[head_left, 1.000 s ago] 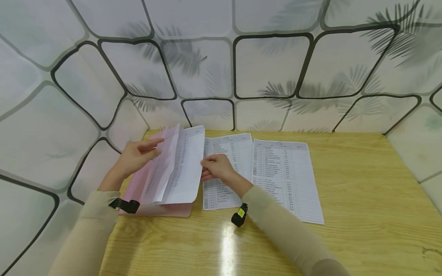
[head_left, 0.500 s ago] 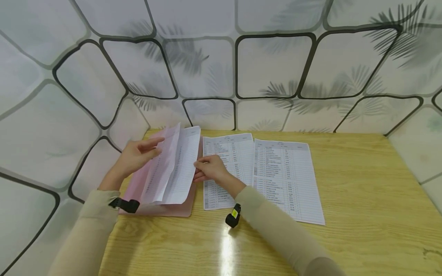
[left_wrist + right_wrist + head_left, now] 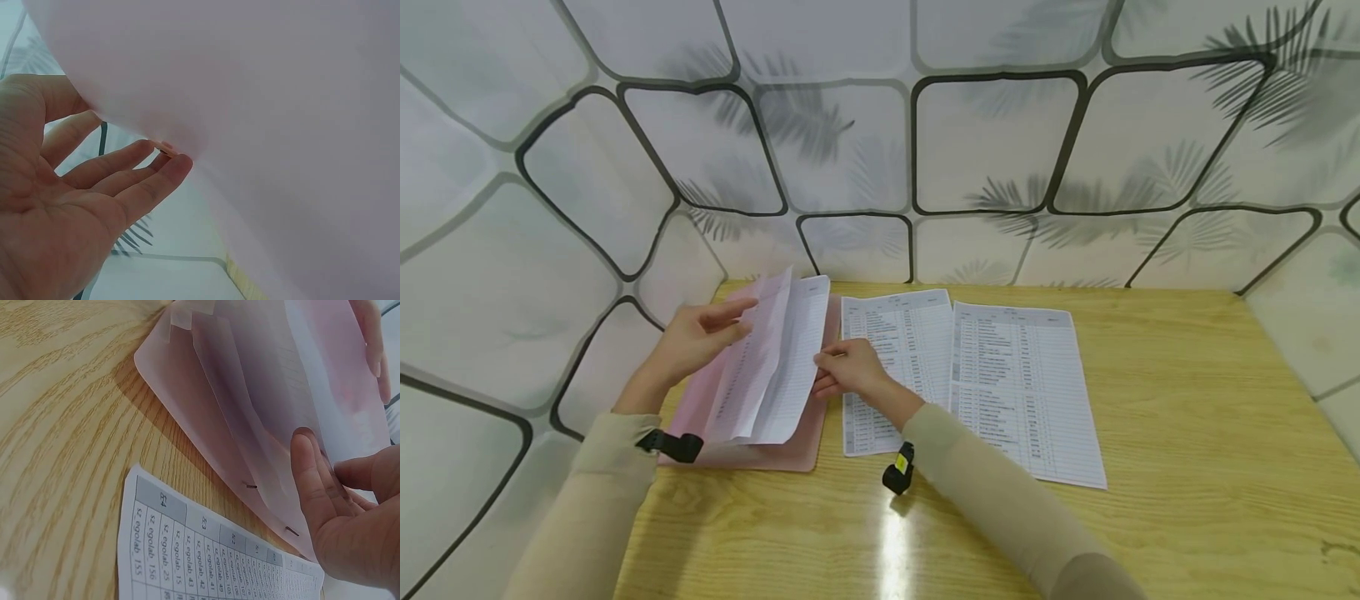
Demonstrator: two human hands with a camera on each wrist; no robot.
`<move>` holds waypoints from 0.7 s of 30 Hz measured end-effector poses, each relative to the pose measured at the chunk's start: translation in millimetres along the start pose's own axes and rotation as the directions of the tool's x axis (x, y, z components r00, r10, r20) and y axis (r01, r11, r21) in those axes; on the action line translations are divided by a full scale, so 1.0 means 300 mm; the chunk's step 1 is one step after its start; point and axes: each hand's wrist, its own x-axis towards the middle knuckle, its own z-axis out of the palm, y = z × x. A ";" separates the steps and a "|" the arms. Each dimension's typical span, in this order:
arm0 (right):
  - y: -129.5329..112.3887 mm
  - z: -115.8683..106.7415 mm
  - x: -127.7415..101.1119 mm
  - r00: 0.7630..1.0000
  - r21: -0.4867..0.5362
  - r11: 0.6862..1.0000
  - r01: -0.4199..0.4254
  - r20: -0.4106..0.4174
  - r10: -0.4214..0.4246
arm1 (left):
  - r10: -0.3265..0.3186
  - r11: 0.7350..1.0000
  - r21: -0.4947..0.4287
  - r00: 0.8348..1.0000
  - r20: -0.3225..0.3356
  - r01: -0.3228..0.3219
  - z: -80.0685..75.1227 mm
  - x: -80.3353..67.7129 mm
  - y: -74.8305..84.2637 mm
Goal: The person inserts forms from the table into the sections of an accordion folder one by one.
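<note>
Bare counter (image 3: 1187, 400) seen right of sheets: wide passage there. Front strip of counter bare too, crossed only by both forearms. Left side closed in by patterned wall panel (image 3: 512, 275); back closed by same panelling. Pink folder (image 3: 752, 454) wedged in left rear corner, raised sheet (image 3: 775, 367) standing above it, blocking straight reach across. Two printed sheets (image 3: 1015, 383) lying flat mid-counter, no height obstacle. Narrow gap between left hand (image 3: 696, 342) and right hand (image 3: 850, 371) filled by raised sheet.

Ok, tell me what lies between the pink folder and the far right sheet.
One printed sheet lies flat there, the right hand resting on its left edge; head view shows it.
</note>
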 end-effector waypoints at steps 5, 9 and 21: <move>-0.001 0.013 0.006 1.000 -0.005 1.000 -0.001 -0.001 0.001 | 0.001 1.000 0.000 1.000 -0.002 -0.001 0.000 0.000 0.002; -0.001 0.029 0.010 1.000 0.003 1.000 0.007 0.006 -0.007 | -0.006 1.000 -0.008 1.000 -0.005 0.006 -0.001 -0.001 0.007; -0.008 0.061 0.012 1.000 -0.009 1.000 0.003 0.005 -0.003 | 0.004 1.000 -0.016 1.000 -0.020 -0.004 -0.002 -0.006 0.008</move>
